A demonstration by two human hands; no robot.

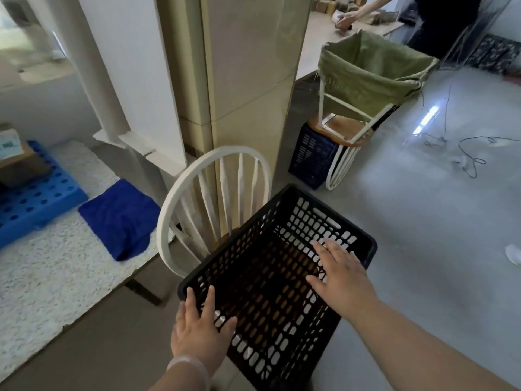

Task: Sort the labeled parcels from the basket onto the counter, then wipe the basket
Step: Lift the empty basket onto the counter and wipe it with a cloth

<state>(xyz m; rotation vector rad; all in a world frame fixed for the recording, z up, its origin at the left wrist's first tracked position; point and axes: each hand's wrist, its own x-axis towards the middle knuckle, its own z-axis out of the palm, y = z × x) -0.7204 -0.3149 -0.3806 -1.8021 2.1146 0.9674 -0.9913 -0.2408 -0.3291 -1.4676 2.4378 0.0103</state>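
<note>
Black basket (242, 244): lower centre of the frame, apparently resting on the seat of the white chair (197, 193). Holds no parcels; shows only perforated walls and floor, with brown visible through the holes. Sorting stage judged complete. Wiping stage judged not yet begun.

Left hand (200, 328): at the near left corner of the rim, fingers straight and spread, gripping nothing. Right hand (344, 280): inside the basket against the right wall, fingers straight and apart, gripping nothing.

Blue cloth (121, 218): folded on the speckled counter (56, 277), left of centre, well apart from both hands. Remaining: fetch the cloth, wipe the basket.

Blue perforated tray (36, 198): far left edge, on the counter. Carries cardboard parcels (19, 162), top 1 labelled, text unreadable.

Green sack (372, 71): upper right, held open on a white frame; contents hidden. Dark blue crate (310, 156): below the sack; contents hidden. 1 other person (439, 21): top right, at a far counter.
</note>
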